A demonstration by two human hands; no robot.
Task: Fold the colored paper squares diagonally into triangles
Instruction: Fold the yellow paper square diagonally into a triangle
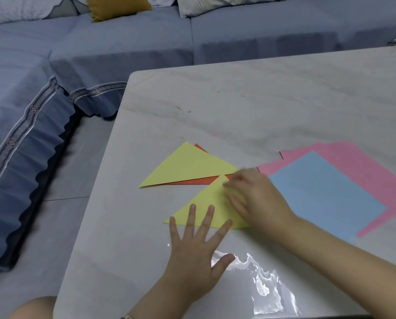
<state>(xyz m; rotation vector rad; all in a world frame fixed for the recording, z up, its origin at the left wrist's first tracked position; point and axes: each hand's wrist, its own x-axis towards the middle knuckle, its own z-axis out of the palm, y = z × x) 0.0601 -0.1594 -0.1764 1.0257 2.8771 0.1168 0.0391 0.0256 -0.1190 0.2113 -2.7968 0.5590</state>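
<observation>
A yellow paper folded into a triangle (201, 203) lies near the table's front. My left hand (197, 247) lies flat with spread fingers, the fingertips pressing the triangle's lower edge. My right hand (254, 199), blurred, rests on the triangle's right side with fingers pressing the paper. Behind it lies another yellow triangle (187, 166) on top of an orange triangle (197, 180). To the right a flat blue square (323, 194) sits on pink squares (358, 157).
The papers lie on a pale marble table (238, 107), whose left edge runs diagonally and whose front shows a bright glare (261, 279). A blue sofa (123, 47) with cushions stands behind and to the left.
</observation>
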